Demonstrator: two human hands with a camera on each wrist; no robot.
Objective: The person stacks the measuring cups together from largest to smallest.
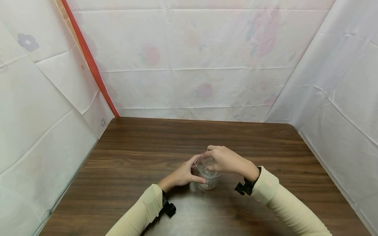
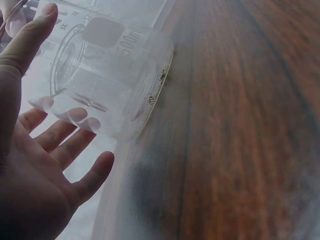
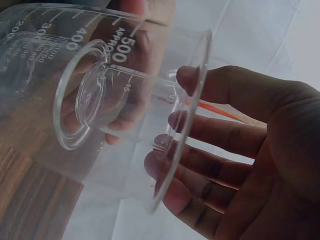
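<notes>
A large clear glass beaker (image 1: 209,184) with white markings up to 500 stands on the table. Inside it sits a medium beaker (image 3: 58,112). My left hand (image 1: 183,173) holds the large beaker from the left, thumb on the near side and fingers round the far side. From above, my right hand (image 1: 225,160) reaches into its mouth. In the right wrist view, the right thumb and fingers pinch the rim of a small beaker (image 3: 117,102) marked 15. The small beaker's base is at the medium beaker's mouth; whether they touch I cannot tell.
The brown wood-grain table (image 1: 141,137) extends round the beakers. White patterned sheets (image 1: 189,49) hang behind it and on both sides. A red strip (image 1: 91,62) runs down the back left corner.
</notes>
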